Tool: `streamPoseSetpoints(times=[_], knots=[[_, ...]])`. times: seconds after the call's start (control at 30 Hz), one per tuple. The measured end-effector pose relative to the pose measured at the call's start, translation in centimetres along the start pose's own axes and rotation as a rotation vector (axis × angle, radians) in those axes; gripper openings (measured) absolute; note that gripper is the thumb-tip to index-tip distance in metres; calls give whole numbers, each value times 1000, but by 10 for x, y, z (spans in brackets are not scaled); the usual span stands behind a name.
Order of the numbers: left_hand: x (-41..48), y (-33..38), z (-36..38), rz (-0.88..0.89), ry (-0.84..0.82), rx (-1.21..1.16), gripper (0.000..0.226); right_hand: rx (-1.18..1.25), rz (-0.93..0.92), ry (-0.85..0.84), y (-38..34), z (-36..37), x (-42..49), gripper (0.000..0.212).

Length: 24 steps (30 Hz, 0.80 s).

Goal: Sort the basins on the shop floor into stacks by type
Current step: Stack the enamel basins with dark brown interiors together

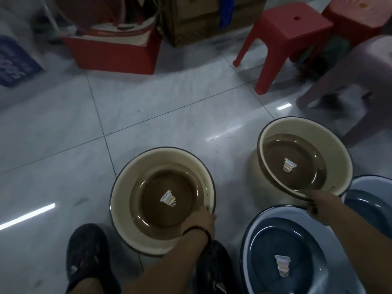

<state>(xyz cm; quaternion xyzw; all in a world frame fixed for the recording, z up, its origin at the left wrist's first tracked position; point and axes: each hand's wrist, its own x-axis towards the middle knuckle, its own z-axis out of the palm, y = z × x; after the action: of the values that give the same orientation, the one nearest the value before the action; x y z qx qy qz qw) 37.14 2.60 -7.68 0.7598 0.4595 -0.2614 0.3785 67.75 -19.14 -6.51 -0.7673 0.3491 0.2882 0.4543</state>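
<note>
Two glossy round basins: left hand [201,219] fingers clasp the left basin [123,209] rim, right hand [318,205] the right basin [331,143].

Left basin [122,210] beside right basin [332,142], seemingly apart; stool [290,26] behind

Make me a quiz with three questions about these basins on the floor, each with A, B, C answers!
1. Where is the blue basin with the sticker?
A) on a stool
B) bottom right, by the right hand
C) inside the red box

2. How many cream basins are there?
A) one
B) two
C) five

3. What is the left hand doing?
A) gripping a cream basin's rim
B) hanging free
C) holding a shoe

Answers:
1 B: it lies just below the right hand.
2 B: there is one at each hand.
3 A: its fingers curl over the rim of the cream basin on the left.
</note>
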Motion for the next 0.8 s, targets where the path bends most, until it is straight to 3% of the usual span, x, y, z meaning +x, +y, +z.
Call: streamPoseSetpoints(times=[0.1, 0.2, 0.33, 0.4, 0.47, 0.57, 0.73, 0.8], knots=[[8, 5, -9, 97, -33, -199, 43, 84, 77, -87, 3, 8, 1, 10], [14, -23, -34, 110, 87, -130, 47, 194, 69, -101, -3, 16, -12, 12], [17, -93, -61, 51, 67, 352, 65, 281, -5, -157, -15, 25, -36, 14], [19, -136, -65, -31, -72, 419, 76, 298, -18, -193, -17, 24, -43, 10], [22, -166, -62, -99, -221, 418, 87, 302, -39, -197, -14, 20, -55, 8], [17, -166, -52, -132, -364, 362, 104, 288, -93, -203, -4, 17, -81, 23], [25, -137, -39, -160, -268, 259, 100, 226, -186, -246, 10, 25, -112, 3], [42, -131, -48, -149, -232, 207, 99, 198, -205, -273, 11, 32, -115, 12]])
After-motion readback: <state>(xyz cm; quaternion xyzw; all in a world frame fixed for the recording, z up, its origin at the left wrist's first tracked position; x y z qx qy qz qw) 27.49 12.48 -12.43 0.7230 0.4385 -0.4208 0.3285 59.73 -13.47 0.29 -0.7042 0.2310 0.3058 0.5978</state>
